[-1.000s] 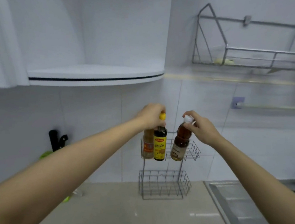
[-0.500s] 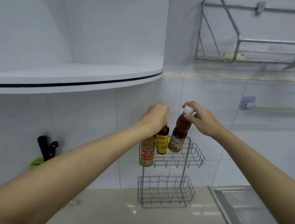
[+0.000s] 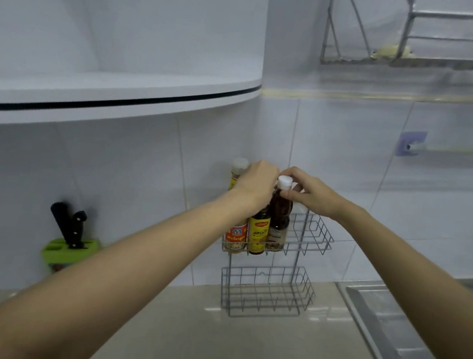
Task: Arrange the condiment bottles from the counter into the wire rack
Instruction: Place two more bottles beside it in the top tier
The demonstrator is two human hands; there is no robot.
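A two-tier wire rack (image 3: 314, 239) stands against the tiled wall. Three bottles stand in the left part of its upper basket: a pale-capped bottle with an orange label (image 3: 235, 233), a dark bottle with a yellow label (image 3: 258, 232), and a brown bottle with a white cap (image 3: 280, 214). My left hand (image 3: 256, 184) grips the top of the yellow-label bottle, hiding its cap. My right hand (image 3: 310, 193) pinches the neck of the white-capped brown bottle. The lower basket (image 3: 267, 292) holds nothing.
A green knife block (image 3: 70, 253) with black-handled knives stands at the left on the beige counter (image 3: 187, 332). A steel sink drainboard (image 3: 405, 331) lies to the right. A white curved shelf (image 3: 123, 92) juts out overhead; a metal dish rack (image 3: 413, 46) hangs upper right.
Both hands lowered their bottles into the upper basket; the brown bottle went from tilted to upright beside the yellow-label one. The view shifted downward.
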